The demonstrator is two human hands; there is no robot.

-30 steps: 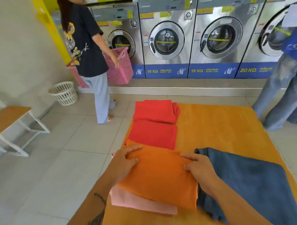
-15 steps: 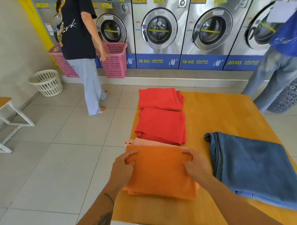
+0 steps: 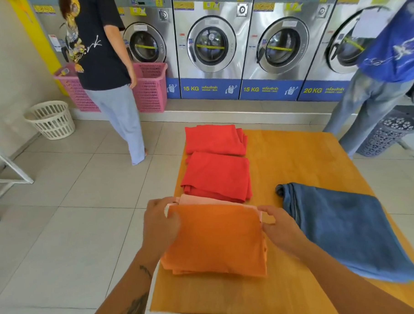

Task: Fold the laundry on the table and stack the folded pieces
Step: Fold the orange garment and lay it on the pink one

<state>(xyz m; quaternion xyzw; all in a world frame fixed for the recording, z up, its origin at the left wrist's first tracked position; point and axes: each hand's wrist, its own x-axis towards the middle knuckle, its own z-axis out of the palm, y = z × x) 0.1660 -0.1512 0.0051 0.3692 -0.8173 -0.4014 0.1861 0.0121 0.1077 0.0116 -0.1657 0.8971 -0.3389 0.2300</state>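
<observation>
Folded orange cloth atop pink piece; two folded red cloths at 12 o'clock, blue towel at 3

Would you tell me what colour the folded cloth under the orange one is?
Pale pink folded cloth, peeking out beneath the orange folded cloth; head view.

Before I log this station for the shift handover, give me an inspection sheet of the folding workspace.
Surface: orange table, partly bare.
Job's things: orange cloth folded on pink cloth; two red folded pieces beyond; blue cloth at right.
Clutter: nothing seen.
Grippers: left hand and right hand grip the stack's sides.
Cables: nothing seen.
Surroundings: washing machines, pink baskets, white basket, two bystanders.
</observation>
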